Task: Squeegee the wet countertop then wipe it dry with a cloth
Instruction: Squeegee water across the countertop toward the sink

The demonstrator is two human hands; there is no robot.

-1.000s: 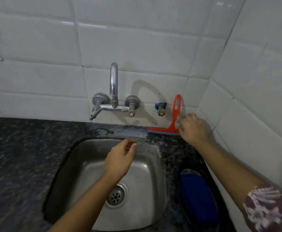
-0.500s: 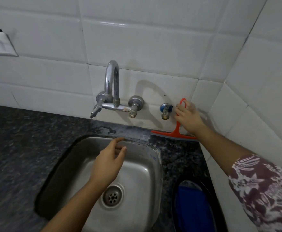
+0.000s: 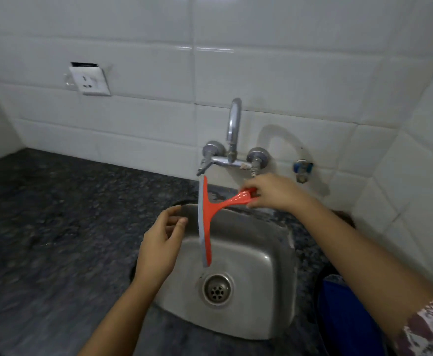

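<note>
The red plastic squeegee with the grey rubber blade has left its spot propped against the white tiled wall at about two o'clock of the stainless steel sink. It now hangs in the air over the basin, with its blade running roughly from twelve to six o'clock. The right hand is closed around its looped handle at one o'clock of the sink. The left hand remains empty, with loosely curled, parted fingers, just beside the blade at nine o'clock. The dark speckled granite countertop stretches away toward nine o'clock. By my judgement the tool is fetched, but no stroke has begun; the blade must next be laid on the stone.
</note>
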